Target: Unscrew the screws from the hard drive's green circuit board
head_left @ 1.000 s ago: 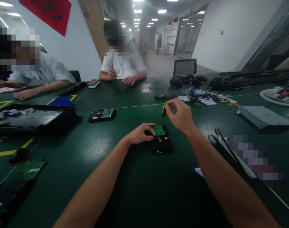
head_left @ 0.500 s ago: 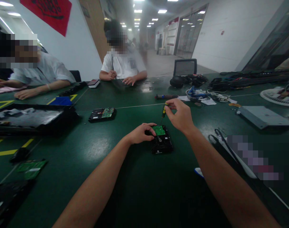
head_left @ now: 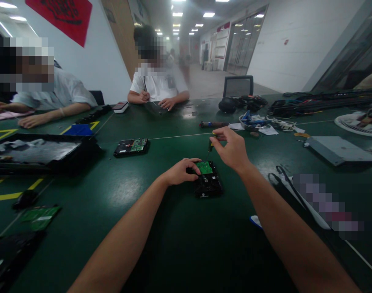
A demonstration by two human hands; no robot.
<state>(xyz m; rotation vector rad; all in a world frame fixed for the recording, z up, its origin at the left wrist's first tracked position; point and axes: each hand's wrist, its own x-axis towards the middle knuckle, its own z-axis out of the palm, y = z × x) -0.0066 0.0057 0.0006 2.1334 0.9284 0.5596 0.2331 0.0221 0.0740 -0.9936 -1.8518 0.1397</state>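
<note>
A black hard drive [head_left: 208,184] with a green circuit board [head_left: 204,167] on top lies in the middle of the green table [head_left: 173,228]. My left hand [head_left: 180,171] rests on its left edge, fingers curled over the board's near corner. My right hand [head_left: 231,149] is closed round a small screwdriver [head_left: 209,145] with a yellow and black handle. The screwdriver stands nearly upright, its tip at the far edge of the board.
A second hard drive [head_left: 131,146] lies to the left, beside a black tray [head_left: 36,151]. Loose green boards [head_left: 39,215] sit at the near left. Cables and tools [head_left: 256,121] lie at the back right, a grey box [head_left: 338,149] to the right. Two people sit across the table.
My right hand has turned slightly on the screwdriver, so less of the yellow handle shows. My left hand and the drive have not moved.
</note>
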